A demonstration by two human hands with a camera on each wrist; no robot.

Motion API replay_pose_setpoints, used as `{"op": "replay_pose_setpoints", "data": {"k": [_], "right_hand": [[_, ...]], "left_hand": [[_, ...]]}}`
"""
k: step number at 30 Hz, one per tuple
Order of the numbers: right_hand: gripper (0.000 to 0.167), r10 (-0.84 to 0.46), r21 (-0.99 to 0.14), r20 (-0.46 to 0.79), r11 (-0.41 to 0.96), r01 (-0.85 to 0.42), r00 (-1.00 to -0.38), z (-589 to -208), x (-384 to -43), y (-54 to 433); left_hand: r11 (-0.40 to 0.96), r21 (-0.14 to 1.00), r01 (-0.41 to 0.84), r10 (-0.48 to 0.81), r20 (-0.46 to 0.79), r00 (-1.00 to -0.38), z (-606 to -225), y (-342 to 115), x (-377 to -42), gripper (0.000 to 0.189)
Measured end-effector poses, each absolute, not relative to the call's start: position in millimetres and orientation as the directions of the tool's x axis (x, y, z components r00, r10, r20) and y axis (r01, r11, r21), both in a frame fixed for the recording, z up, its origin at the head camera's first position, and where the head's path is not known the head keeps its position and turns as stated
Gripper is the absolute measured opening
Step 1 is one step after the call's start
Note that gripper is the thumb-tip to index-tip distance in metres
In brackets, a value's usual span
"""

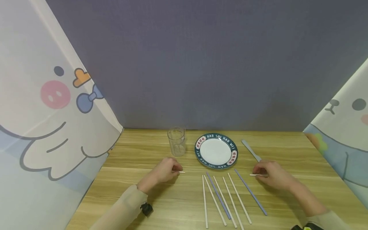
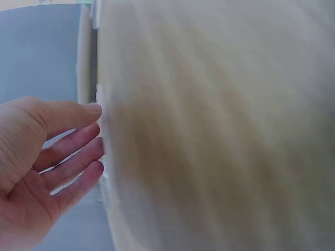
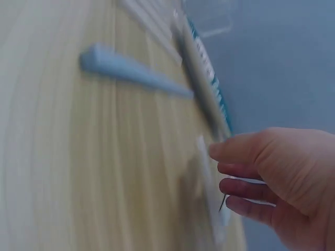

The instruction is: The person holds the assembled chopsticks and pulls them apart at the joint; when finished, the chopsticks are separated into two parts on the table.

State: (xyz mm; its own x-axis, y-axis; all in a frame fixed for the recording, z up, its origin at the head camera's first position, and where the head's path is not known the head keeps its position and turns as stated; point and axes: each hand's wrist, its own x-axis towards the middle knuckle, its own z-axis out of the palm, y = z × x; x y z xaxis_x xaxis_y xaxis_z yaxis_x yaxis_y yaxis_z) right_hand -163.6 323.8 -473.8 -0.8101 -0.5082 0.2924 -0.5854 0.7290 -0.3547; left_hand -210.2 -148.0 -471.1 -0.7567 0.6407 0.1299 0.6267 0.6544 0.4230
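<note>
My left hand (image 1: 168, 169) is low over the wooden table, left of the plate, pinching a white chopstick (image 1: 182, 172) whose short end pokes out to the right. My right hand (image 1: 271, 174), right of the plate, pinches another white chopstick (image 1: 254, 174), which lies across the fingertips; the right wrist view blurs this chopstick (image 3: 207, 178). Beneath or beside the right fingers a grey knife (image 1: 250, 150) slants away; its near end is hidden. Between the hands lie several white chopsticks (image 1: 205, 201) and two blue chopsticks (image 1: 250, 191), roughly lengthwise.
A clear glass (image 1: 176, 142) stands upright at the back, near the left hand. Beside it is a white plate with a dark green lettered rim (image 1: 198, 153). A grey wall (image 1: 201, 64) closes off the table's far edge; printed panels (image 1: 37, 64) flank it.
</note>
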Motion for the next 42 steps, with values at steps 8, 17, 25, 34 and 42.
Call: {"op": "replay_pose_setpoints", "data": {"k": [8,17,25,34,42], "right_hand": [[0.015,-0.493,-0.373,0.3,0.727,-0.576,-0.817,-447.8,-156.1,281.0],[0.02,-0.576,-0.43,0.378,0.584,-0.689,-0.725,-434.7,-139.5,223.0],[0.013,-0.63,-0.541,0.273,0.524,-0.658,-0.727,-435.1,-118.6,178.1],[0.017,-0.664,-0.54,0.244,0.512,-0.668,-0.707,-452.9,-105.3,147.4],[0.024,-0.636,-0.55,0.155,0.58,-0.6,-0.756,-461.8,-98.3,135.0]], "left_hand": [[0.598,0.329,0.731,0.729,0.156,-0.667,-447.1,-128.5,-202.2,0.014],[0.514,0.331,0.792,0.813,0.106,-0.572,-426.9,-93.1,-189.4,0.018],[0.483,0.298,0.823,0.856,0.035,-0.515,-431.3,-73.8,-185.3,0.019],[0.446,0.266,0.855,0.883,0.026,-0.469,-443.9,-63.3,-185.5,0.018],[0.443,0.222,0.869,0.891,-0.002,-0.454,-449.4,-59.6,-182.9,0.014]]}}
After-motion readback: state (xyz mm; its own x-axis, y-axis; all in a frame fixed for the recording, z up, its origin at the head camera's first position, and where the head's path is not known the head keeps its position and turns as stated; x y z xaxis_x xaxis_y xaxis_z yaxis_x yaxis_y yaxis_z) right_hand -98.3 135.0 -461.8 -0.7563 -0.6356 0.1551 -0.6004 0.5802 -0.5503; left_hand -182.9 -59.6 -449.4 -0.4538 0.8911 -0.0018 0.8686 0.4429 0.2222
